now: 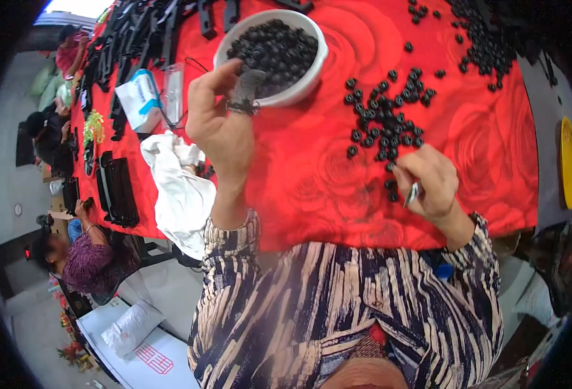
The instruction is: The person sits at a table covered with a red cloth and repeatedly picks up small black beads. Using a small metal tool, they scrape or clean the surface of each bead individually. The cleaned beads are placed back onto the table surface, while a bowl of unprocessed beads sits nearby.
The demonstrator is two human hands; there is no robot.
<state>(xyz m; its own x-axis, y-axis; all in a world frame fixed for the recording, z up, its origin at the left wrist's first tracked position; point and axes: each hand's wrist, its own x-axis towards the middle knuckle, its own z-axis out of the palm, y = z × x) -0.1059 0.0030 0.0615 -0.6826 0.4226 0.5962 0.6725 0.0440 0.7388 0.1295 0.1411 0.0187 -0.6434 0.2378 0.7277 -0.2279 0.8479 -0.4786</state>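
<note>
My left hand (224,126) is raised at the near-left rim of a white bowl (321,55) filled with small round black parts (276,48). Its thumb and bent forefinger stand apart. A grey translucent piece (252,81) with a ragged dark band lies along the thumb, seemingly worn as a cover. On the right, my right hand (432,181) is closed around a small shiny metal tool (412,194); most of it is hidden in the fingers. Just beyond it, a loose pile of the same round black parts (386,120) spreads over the red cloth.
A red rose-patterned cloth (312,188) covers the table. More black parts (487,45) lie far right. Long black pieces (149,29), a tissue pack (140,100), a white cloth (179,188) and black strips (117,188) are left. Several people sit along the left side. A yellow object (568,162) stands right.
</note>
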